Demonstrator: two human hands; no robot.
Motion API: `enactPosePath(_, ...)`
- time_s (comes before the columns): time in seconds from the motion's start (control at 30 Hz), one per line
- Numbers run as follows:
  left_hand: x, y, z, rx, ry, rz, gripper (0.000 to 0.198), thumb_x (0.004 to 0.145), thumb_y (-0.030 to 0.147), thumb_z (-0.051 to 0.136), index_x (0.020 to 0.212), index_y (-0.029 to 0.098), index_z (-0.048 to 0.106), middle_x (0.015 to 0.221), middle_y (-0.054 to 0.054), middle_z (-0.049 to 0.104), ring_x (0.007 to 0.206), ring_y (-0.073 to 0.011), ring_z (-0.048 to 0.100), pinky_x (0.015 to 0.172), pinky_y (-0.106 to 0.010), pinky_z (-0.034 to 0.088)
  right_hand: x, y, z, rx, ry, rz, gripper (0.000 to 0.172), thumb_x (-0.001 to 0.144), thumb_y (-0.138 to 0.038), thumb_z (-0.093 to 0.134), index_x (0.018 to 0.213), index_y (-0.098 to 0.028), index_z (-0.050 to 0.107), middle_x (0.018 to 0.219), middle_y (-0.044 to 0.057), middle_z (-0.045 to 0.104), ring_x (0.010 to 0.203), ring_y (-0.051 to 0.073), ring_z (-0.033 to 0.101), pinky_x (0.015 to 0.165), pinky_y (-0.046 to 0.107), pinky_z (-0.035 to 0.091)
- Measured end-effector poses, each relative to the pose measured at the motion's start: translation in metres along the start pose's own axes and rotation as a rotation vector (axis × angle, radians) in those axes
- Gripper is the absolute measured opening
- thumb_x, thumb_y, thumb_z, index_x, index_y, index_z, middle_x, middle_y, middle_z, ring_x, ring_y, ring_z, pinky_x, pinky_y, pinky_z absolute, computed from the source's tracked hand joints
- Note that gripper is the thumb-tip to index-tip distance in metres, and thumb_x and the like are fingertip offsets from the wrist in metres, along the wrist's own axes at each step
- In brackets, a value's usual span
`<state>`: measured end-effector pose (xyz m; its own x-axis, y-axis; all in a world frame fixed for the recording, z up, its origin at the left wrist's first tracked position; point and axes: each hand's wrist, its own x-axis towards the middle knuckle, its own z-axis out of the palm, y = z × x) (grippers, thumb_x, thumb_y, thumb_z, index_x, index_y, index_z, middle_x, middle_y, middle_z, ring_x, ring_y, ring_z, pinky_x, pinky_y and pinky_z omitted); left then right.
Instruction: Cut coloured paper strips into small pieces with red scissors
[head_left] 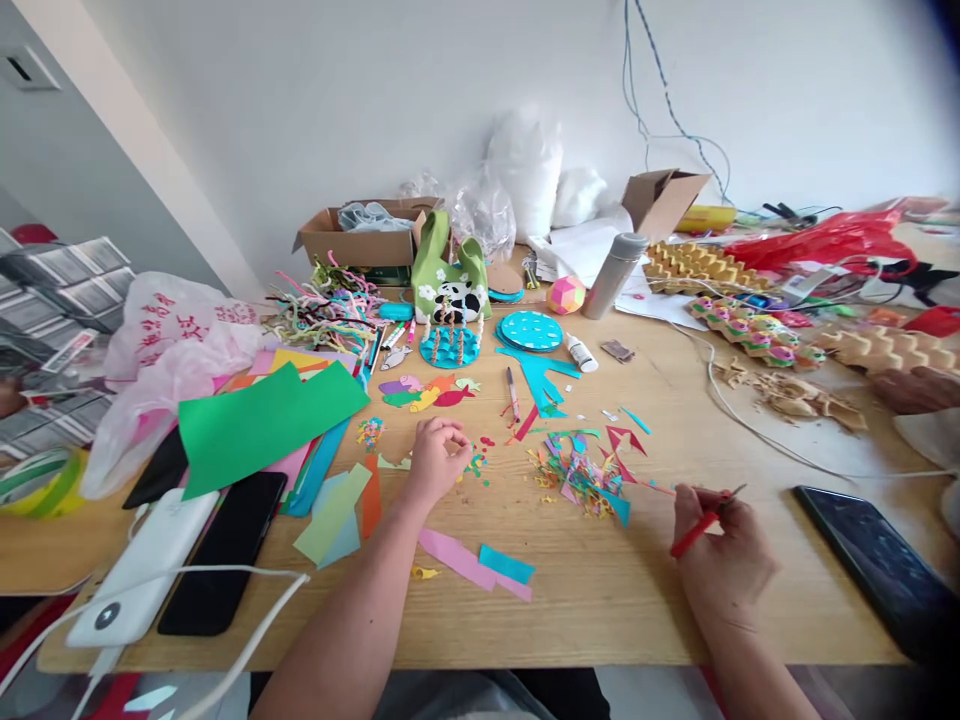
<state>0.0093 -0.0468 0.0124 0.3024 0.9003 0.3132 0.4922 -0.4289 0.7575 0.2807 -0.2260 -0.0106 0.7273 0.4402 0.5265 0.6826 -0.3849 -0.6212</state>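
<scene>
My left hand [435,462] rests on the wooden table [600,600], fingertips pinched together over small paper bits [475,462]; I cannot tell whether it holds one. My right hand [716,545] grips red-handled scissors [701,522], blades pointing up and right, apart from a heap of coloured paper scraps [581,478] to its left. Pink [457,555] and blue paper strips [506,565] lie between my forearms.
A green paper sheet [262,420], a black phone [225,560] and a white power bank [146,580] lie at the left. A dark tablet [877,565] lies at the right. Paper fish [427,392], blue cutouts [532,335], a bottle [613,275] and boxes stand farther back. Another person's hand [915,388] is at far right.
</scene>
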Motion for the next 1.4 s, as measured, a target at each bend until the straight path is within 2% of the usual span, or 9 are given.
enactPosePath(0.2,-0.001,-0.001,-0.001,0.041,-0.036,-0.004,0.008,0.063,0.015,0.068,0.059,0.019,0.063,0.092,-0.003,0.062,0.096,-0.0192,0.052,0.09,-0.036,0.038,0.004,-0.002,0.007,-0.04,-0.03,0.02,0.031,0.075,-0.046,0.053,0.078,-0.016,0.059,0.072,0.007,0.065,0.068,0.023,0.061,0.063,0.029,0.042)
enactPosePath(0.37,0.001,-0.001,-0.003,0.022,-0.056,-0.025,0.014,0.067,0.008,0.06,0.067,0.019,0.067,0.088,-0.003,0.064,0.093,-0.0171,0.054,0.089,-0.034,0.039,0.002,-0.002,0.005,-0.041,-0.001,0.035,0.032,0.075,-0.047,0.051,0.079,-0.016,0.06,0.073,0.009,0.065,0.072,0.024,0.062,0.066,0.031,0.044)
enactPosePath(0.53,0.001,0.003,-0.005,0.02,-0.003,-0.016,0.029,0.064,-0.001,0.054,0.08,0.018,0.068,0.089,-0.003,0.065,0.092,-0.0169,0.055,0.089,-0.035,0.042,0.004,-0.007,0.002,-0.041,-0.03,0.06,0.031,0.075,-0.046,0.05,0.078,-0.016,0.06,0.074,0.01,0.065,0.073,0.025,0.061,0.066,0.032,0.043)
enactPosePath(0.63,0.002,0.012,-0.008,0.031,0.07,0.022,0.028,0.066,0.0,0.053,0.084,0.018,0.067,0.091,-0.003,0.065,0.093,-0.0176,0.055,0.088,-0.036,0.043,0.005,-0.009,0.002,-0.055,-0.036,0.073,0.032,0.074,-0.046,0.05,0.078,-0.016,0.06,0.074,0.01,0.065,0.073,0.026,0.06,0.065,0.032,0.043)
enactPosePath(0.73,0.004,0.023,-0.014,0.046,0.088,0.118,0.026,0.07,0.002,0.052,0.084,0.019,0.066,0.091,-0.003,0.064,0.093,-0.0174,0.054,0.087,-0.035,0.043,0.005,-0.009,0.003,-0.035,-0.044,0.085,0.033,0.073,-0.046,0.051,0.078,-0.015,0.061,0.074,0.01,0.064,0.073,0.026,0.06,0.066,0.032,0.043)
enactPosePath(0.87,-0.003,0.027,-0.026,0.168,0.043,0.188,0.032,0.07,-0.003,0.047,0.079,0.019,0.067,0.091,-0.004,0.063,0.093,-0.0178,0.051,0.085,-0.034,0.044,0.005,-0.013,0.001,-0.019,-0.06,0.116,0.033,0.073,-0.046,0.051,0.079,-0.016,0.061,0.075,0.01,0.065,0.071,0.025,0.06,0.066,0.033,0.043)
enactPosePath(1.03,-0.03,0.014,-0.034,0.403,-0.099,0.187,0.04,0.067,-0.005,0.046,0.088,0.021,0.069,0.1,-0.006,0.06,0.103,-0.0217,0.045,0.091,-0.041,0.041,0.006,-0.018,-0.001,-0.028,-0.12,0.148,0.031,0.071,-0.046,0.05,0.077,-0.016,0.06,0.074,0.01,0.063,0.074,0.027,0.06,0.069,0.034,0.043)
enactPosePath(1.17,-0.044,0.006,-0.032,0.438,-0.169,0.206,0.047,0.068,-0.005,0.045,0.096,0.025,0.067,0.105,-0.005,0.057,0.11,-0.0214,0.04,0.097,-0.041,0.038,0.007,-0.019,-0.001,-0.056,-0.149,0.184,0.032,0.07,-0.047,0.051,0.079,-0.018,0.059,0.075,0.008,0.063,0.071,0.026,0.059,0.066,0.033,0.042)
enactPosePath(1.4,-0.04,0.0,-0.019,0.467,-0.218,0.185,0.042,0.073,0.003,0.048,0.104,0.026,0.064,0.112,-0.007,0.053,0.114,-0.0221,0.037,0.101,-0.042,0.035,0.007,-0.023,-0.003,-0.081,-0.171,0.185,0.029,0.071,-0.045,0.05,0.08,-0.019,0.059,0.077,0.009,0.065,0.074,0.026,0.061,0.068,0.032,0.042)
